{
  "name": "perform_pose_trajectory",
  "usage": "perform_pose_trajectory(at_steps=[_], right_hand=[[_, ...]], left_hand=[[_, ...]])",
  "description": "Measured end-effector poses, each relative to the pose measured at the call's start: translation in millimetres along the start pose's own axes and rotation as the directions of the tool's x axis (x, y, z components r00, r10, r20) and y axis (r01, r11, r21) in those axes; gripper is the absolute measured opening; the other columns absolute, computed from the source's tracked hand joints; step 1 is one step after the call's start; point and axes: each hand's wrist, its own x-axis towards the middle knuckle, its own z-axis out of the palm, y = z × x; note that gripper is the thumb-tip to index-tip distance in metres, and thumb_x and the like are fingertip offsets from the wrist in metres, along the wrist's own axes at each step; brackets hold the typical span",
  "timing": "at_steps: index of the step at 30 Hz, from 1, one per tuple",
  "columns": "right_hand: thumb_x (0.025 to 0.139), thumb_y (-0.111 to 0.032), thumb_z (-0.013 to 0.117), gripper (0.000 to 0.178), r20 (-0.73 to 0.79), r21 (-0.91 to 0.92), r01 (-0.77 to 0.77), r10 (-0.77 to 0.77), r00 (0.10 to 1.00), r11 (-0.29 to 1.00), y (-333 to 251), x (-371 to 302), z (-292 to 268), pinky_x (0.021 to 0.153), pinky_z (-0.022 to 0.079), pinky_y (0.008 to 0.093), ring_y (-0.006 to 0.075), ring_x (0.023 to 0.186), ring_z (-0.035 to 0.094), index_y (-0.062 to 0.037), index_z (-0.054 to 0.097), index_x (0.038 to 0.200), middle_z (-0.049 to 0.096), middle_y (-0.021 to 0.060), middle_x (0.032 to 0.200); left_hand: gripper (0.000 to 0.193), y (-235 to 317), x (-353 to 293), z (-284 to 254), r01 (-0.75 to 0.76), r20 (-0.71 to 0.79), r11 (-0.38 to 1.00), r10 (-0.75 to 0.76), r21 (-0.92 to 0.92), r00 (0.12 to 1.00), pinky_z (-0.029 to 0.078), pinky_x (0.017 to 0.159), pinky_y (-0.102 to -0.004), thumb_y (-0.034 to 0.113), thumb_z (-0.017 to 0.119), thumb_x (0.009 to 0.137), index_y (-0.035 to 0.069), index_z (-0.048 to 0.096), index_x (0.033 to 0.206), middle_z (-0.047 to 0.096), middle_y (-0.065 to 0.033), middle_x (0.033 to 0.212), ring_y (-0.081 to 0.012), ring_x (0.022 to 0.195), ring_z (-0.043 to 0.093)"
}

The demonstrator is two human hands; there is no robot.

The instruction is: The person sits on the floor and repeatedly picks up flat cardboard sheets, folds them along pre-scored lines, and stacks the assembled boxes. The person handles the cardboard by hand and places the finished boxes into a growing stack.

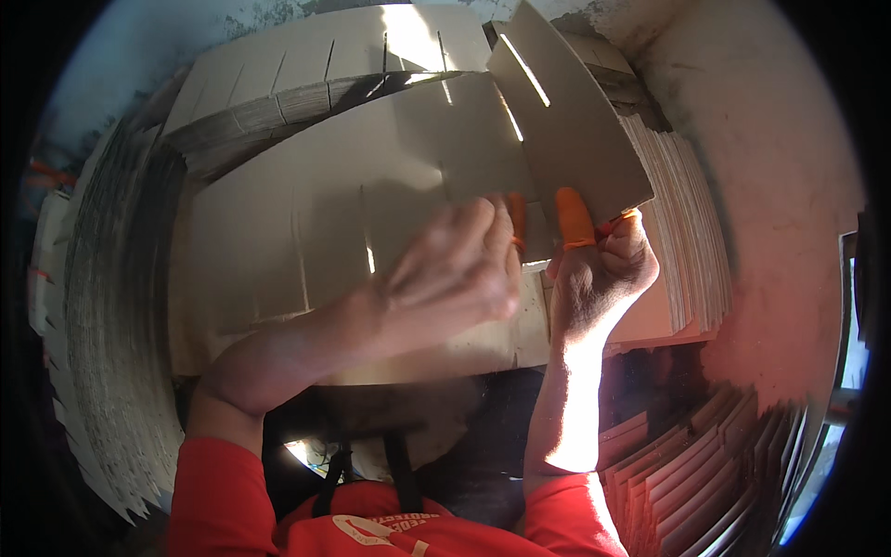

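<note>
My right hand [599, 269] pinches the near end of a slotted cardboard strip [580, 130], which stands tilted up at the right. Orange finger covers [574, 218] sit on its thumb and on a fingertip. Close beside it on the left is my left hand [455, 265], smeared by motion, its fingers bent and an orange cover on one of them. Whether it grips anything is hidden. Beneath both hands lies a wide cardboard sheet [269, 232] with several slots cut into it. Light shines through some slots of the sheet and the strip.
A stack of slotted cardboard [251, 84] stands at the back. Tall stacks of cardboard edges rise at the left [121, 306] and right [691, 223]. More cardboard pieces [696, 473] stand at the lower right, by a wall [770, 186].
</note>
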Motion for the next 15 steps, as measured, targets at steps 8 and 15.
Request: perform_pose_trajectory(at_steps=[8, 15], right_hand=[[0.072, 0.020, 0.039, 0.035, -0.033, 0.029, -0.090, 0.091, 0.995, 0.995, -3.4, -0.3, 3.5, 0.040, 0.034, 0.0189, 0.0058, 0.044, 0.049, 0.0035, 0.063, 0.092, 0.063, 0.0054, 0.068], [0.075, 0.019, 0.043, 0.031, -0.035, -0.001, -0.039, 0.039, 0.999, 0.999, 0.0, -1.0, 4.9, 0.038, 0.033, 0.0174, 0.0051, 0.043, 0.049, 0.0032, 0.063, 0.094, 0.064, 0.0060, 0.069]], left_hand=[[0.048, -148.1, 15.4, 33.2, 0.431, -0.204, 0.894, -0.403, 0.119, 0.892, 0.052, 0.073, -0.0394, 0.031, 0.077, 0.080, -0.002, 0.064, 0.113, 0.066, -0.0136, 0.100, -0.0287, 0.083, 0.060], [0.022, -207.6, 7.0, 79.3, 0.236, 0.247, 0.814, -0.415, 0.531, 0.876, 0.052, 0.081, -0.0432, 0.011, 0.049, 0.094, 0.002, 0.061, 0.111, 0.059, -0.0160, 0.114, -0.0299, 0.097, 0.060]])
